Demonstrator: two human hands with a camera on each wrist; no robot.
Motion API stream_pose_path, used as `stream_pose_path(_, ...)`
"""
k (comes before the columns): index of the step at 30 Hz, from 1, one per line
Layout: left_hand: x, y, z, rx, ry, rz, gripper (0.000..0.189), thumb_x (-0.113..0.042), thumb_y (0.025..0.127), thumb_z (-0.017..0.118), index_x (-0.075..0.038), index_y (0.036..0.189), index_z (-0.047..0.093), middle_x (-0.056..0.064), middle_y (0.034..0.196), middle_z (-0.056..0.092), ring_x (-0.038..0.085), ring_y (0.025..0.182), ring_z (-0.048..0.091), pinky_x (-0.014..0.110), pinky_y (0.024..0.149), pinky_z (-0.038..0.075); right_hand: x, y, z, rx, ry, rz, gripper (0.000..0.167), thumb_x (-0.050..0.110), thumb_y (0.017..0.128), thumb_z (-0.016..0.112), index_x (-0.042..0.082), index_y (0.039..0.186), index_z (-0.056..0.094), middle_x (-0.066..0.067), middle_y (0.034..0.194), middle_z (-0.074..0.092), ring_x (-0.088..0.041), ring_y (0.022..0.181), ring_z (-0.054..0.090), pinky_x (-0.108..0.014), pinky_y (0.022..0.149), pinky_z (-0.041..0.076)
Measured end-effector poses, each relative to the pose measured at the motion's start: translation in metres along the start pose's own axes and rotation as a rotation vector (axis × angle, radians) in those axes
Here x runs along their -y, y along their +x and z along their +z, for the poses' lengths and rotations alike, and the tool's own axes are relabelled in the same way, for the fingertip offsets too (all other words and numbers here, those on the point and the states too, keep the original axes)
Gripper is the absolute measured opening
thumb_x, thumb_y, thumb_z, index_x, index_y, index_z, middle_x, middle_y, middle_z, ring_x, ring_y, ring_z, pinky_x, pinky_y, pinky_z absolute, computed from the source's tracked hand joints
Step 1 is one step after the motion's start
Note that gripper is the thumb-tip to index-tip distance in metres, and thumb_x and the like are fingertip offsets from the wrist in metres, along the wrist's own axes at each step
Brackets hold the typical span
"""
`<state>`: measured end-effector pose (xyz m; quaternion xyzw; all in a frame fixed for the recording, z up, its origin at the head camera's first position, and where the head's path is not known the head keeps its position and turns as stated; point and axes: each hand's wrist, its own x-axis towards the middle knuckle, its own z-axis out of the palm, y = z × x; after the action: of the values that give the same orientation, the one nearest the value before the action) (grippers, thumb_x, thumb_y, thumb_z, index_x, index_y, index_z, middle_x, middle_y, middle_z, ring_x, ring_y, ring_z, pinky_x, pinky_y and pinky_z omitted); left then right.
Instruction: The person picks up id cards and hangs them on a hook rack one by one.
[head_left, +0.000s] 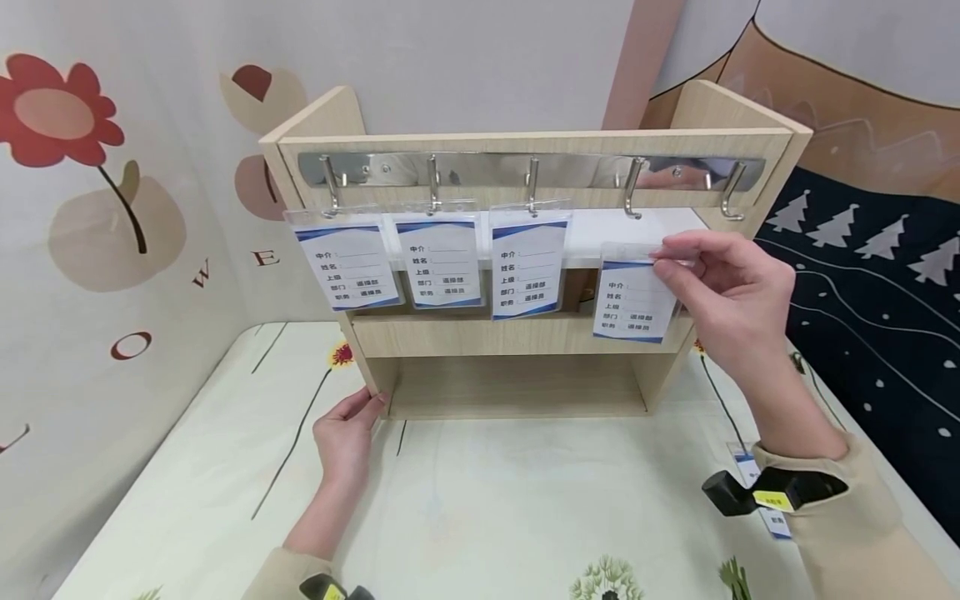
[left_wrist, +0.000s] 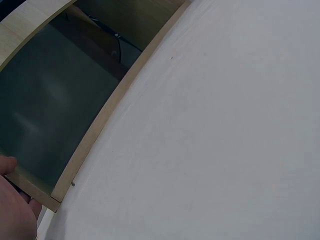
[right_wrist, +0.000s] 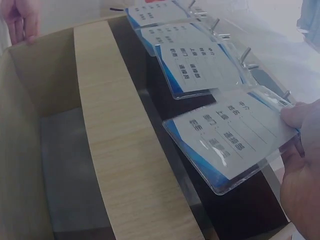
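My right hand [head_left: 738, 304] pinches a clear-sleeved name badge [head_left: 630, 304] at its upper right edge, thumb in front. The badge hangs just below the fourth hook [head_left: 632, 187] of a metal hook strip [head_left: 495, 171]. Three similar badges, the left one [head_left: 348, 262], the second [head_left: 438, 262] and the third [head_left: 528, 267], hang from the first three hooks. Down at the lower left corner of the wooden shelf [head_left: 480, 337], my left hand [head_left: 347, 437] grips the side panel, thumb inside and fingers outside in the left wrist view [left_wrist: 15, 205].
The fifth hook [head_left: 732, 192] at the right end bears nothing. Another badge [head_left: 776, 523] lies on the patterned tablecloth [head_left: 480, 500], partly behind my right wrist. A printed curtain [head_left: 135, 275] stands at the left, and a dark cloth with white trees [head_left: 885, 292] at the right.
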<state>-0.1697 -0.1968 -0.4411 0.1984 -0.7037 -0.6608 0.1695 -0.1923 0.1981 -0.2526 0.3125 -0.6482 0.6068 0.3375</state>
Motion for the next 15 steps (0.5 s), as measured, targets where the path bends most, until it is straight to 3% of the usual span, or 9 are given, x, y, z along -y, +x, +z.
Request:
stream_pose_path(8,0.001,0.001,-0.001,0.014,-0.022,-0.01,0.035,-0.011,0.094,0.075,0.003,0.125,0.07,0.011,0.117,0.074,-0.006,0.09,0.066,0.012,0.08,0.055,0.002,0.004,0.011,-0.043,0.083,-0.066,0.018,-0.022,0.085,0.069,-0.018,0.103,0.069,-0.012,0.099,0.075,-0.019,0.089,0.072,-0.022,0.083,0.058)
stream_pose_path(15,0.002,0.002,-0.001,0.016,-0.021,-0.022,0.035,-0.011,0.094,0.075,0.003,0.126,0.07,0.012,0.119,0.073,-0.007,0.089,0.066,0.012,0.08,0.055,0.002,0.01,0.018,-0.081,0.075,-0.098,0.015,-0.013,0.086,0.074,-0.014,0.101,0.071,-0.013,0.098,0.075,-0.02,0.088,0.071,-0.022,0.082,0.058)
